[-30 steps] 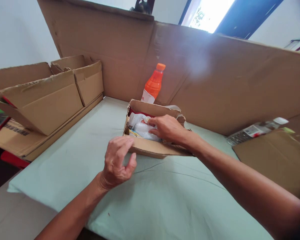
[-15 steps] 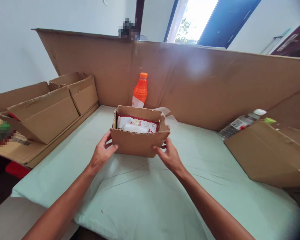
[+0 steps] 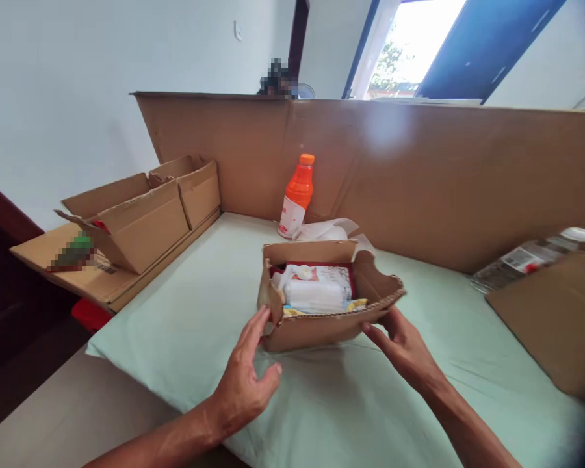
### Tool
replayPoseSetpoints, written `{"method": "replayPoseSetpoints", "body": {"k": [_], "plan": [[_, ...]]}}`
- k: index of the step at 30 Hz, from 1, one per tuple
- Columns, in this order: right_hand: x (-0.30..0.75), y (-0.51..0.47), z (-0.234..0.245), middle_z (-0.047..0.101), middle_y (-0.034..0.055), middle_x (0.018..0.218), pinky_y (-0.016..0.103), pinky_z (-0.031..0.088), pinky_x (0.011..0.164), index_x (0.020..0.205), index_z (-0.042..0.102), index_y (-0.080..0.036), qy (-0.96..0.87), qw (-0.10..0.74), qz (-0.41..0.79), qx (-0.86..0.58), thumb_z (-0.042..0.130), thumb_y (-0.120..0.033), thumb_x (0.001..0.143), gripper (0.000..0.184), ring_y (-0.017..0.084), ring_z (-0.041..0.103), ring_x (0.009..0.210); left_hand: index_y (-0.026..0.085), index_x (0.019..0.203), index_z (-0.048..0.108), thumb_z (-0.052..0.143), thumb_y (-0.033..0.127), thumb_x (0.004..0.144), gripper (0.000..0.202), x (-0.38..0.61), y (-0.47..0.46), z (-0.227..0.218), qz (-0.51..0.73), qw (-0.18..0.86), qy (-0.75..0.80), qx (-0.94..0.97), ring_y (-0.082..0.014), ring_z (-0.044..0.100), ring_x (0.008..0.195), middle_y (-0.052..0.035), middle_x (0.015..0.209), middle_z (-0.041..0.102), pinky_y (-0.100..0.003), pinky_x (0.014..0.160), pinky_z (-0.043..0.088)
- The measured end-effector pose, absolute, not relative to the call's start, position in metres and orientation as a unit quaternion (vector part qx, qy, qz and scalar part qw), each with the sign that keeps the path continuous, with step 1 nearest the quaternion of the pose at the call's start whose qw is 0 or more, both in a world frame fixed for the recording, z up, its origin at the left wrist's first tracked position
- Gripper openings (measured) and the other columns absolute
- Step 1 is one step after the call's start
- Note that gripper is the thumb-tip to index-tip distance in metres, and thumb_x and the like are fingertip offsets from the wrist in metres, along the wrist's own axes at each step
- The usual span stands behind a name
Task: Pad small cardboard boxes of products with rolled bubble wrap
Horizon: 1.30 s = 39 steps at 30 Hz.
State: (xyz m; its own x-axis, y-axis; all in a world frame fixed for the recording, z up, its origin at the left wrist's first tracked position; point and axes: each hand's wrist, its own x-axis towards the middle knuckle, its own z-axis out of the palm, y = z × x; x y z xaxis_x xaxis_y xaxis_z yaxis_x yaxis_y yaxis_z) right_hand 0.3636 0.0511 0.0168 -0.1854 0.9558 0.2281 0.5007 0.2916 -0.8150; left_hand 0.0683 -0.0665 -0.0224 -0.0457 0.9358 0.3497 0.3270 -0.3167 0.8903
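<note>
A small open cardboard box [image 3: 316, 331] sits on the pale green cloth, turned a little askew. Inside it lie white plastic packets [image 3: 316, 289] and a dark red item, partly hidden by them. My right hand [image 3: 404, 344] grips the box's right front corner, thumb on the front wall and fingers round the side. At the left front corner, my left hand [image 3: 248, 377] is open, its thumb spread away and its fingertips at the box's left wall; whether they touch I cannot tell. Behind the box stand an orange-capped bottle [image 3: 297, 198] and a crumpled white plastic bag [image 3: 329, 229].
A tall cardboard panel [image 3: 419, 175] runs along the back. Open cardboard boxes [image 3: 146, 227] stand at the left, beside a blurred green and red thing [image 3: 75, 252]. At the right, a clear bottle [image 3: 531, 260] leans by another carton [image 3: 556, 318]. Beyond the panel a person's head shows.
The box has come nearer and twisted, showing more of its contents. My left hand has loosened from its corner, thumb now apart; my right hand keeps its grip. The view has swung left.
</note>
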Motion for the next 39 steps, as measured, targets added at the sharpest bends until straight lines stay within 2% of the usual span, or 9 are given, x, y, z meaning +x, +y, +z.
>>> {"method": "replayPoseSetpoints", "body": {"k": [3, 7, 11, 14, 18, 22, 27, 32, 39], "plan": [[0.295, 0.1, 0.016, 0.065, 0.0156, 0.133, 0.05, 0.054, 0.097, 0.132, 0.052, -0.021, -0.755, 0.364, 0.308, -0.451, 0.059, -0.048, 0.087, 0.053, 0.031, 0.065, 0.112, 0.035, 0.157, 0.027, 0.058, 0.012, 0.08, 0.085, 0.035, -0.07, -0.03, 0.539, 0.239, 0.546, 0.596, -0.032, 0.042, 0.146, -0.0099, 0.161, 0.037, -0.053, 0.107, 0.053], [0.197, 0.159, 0.009, 0.05, 0.0211, 0.149, 0.057, 0.047, 0.104, 0.148, 0.039, -0.015, -0.762, 0.332, 0.29, -0.474, 0.053, -0.034, 0.088, 0.064, 0.034, 0.054, 0.13, 0.029, 0.155, 0.03, 0.059, 0.016, 0.081, 0.081, 0.008, -0.034, -0.035, 0.572, 0.218, 0.58, 0.538, -0.0322, 0.036, 0.149, -0.0123, 0.163, 0.031, -0.05, 0.107, 0.052], [0.138, 0.182, -0.012, 0.049, 0.0215, 0.151, 0.047, 0.049, 0.103, 0.152, 0.035, -0.013, -0.794, 0.285, 0.323, -0.429, 0.065, -0.029, 0.079, 0.08, 0.032, 0.058, 0.128, 0.027, 0.154, 0.032, 0.061, 0.026, 0.085, 0.075, -0.005, 0.016, -0.035, 0.593, 0.234, 0.586, 0.501, -0.0334, 0.033, 0.15, -0.0144, 0.164, 0.026, -0.05, 0.106, 0.051], [0.115, 0.19, -0.026, 0.042, 0.0207, 0.157, 0.047, 0.043, 0.111, 0.156, 0.027, -0.016, -0.823, 0.259, 0.321, -0.391, 0.076, -0.035, 0.072, 0.099, 0.033, 0.049, 0.138, 0.029, 0.153, 0.034, 0.059, 0.034, 0.09, 0.068, -0.014, 0.046, -0.036, 0.605, 0.238, 0.577, 0.494, -0.0325, 0.031, 0.151, -0.0132, 0.166, 0.022, -0.05, 0.108, 0.05], [0.082, 0.207, -0.029, 0.033, 0.0239, 0.161, 0.05, 0.036, 0.115, 0.159, 0.014, -0.013, -0.837, 0.221, 0.275, -0.418, 0.075, -0.049, 0.075, 0.11, 0.035, 0.039, 0.145, 0.026, 0.152, 0.036, 0.055, 0.041, 0.094, 0.062, -0.035, 0.085, -0.042, 0.607, 0.222, 0.586, 0.488, -0.0314, 0.026, 0.153, -0.0137, 0.167, 0.019, -0.051, 0.112, 0.045], [0.039, 0.225, -0.022, 0.049, 0.0251, 0.15, 0.041, 0.042, 0.107, 0.155, 0.019, -0.005, -0.826, 0.178, 0.192, -0.499, 0.063, -0.051, 0.088, 0.093, 0.032, 0.052, 0.135, 0.02, 0.15, 0.039, 0.054, 0.044, 0.093, 0.064, -0.065, 0.127, -0.05, 0.585, 0.205, 0.59, 0.516, -0.0312, 0.024, 0.154, -0.0159, 0.168, 0.019, -0.05, 0.117, 0.039], [0.001, 0.242, -0.024, 0.057, 0.0255, 0.14, 0.04, 0.043, 0.098, 0.147, 0.034, -0.005, -0.821, 0.151, 0.118, -0.538, 0.044, -0.048, 0.1, 0.065, 0.032, 0.057, 0.126, 0.015, 0.138, 0.055, 0.049, 0.042, 0.094, 0.052, -0.093, 0.162, -0.059, 0.54, 0.195, 0.615, 0.541, -0.0308, 0.036, 0.149, -0.0179, 0.159, 0.04, -0.05, 0.123, 0.029], [-0.016, 0.252, -0.037, 0.056, 0.0258, 0.14, 0.044, 0.038, 0.099, 0.143, 0.043, -0.005, -0.827, 0.133, 0.061, -0.543, 0.043, -0.044, 0.101, 0.057, 0.034, 0.053, 0.126, 0.015, 0.145, 0.049, 0.051, 0.04, 0.093, 0.057, -0.099, 0.171, -0.069, 0.524, 0.197, 0.622, 0.548, -0.0299, 0.033, 0.151, -0.0169, 0.16, 0.039, -0.05, 0.126, 0.025], [-0.02, 0.253, -0.05, 0.054, 0.0246, 0.142, 0.044, 0.038, 0.096, 0.143, 0.044, -0.007, -0.833, 0.121, 0.012, -0.54, 0.041, -0.04, 0.102, 0.053, 0.034, 0.051, 0.124, 0.011, 0.14, 0.051, 0.05, 0.034, 0.091, 0.055, -0.096, 0.17, -0.073, 0.524, 0.176, 0.623, 0.554, -0.0289, 0.046, 0.142, -0.0199, 0.148, 0.052, -0.047, 0.122, 0.032]]}}
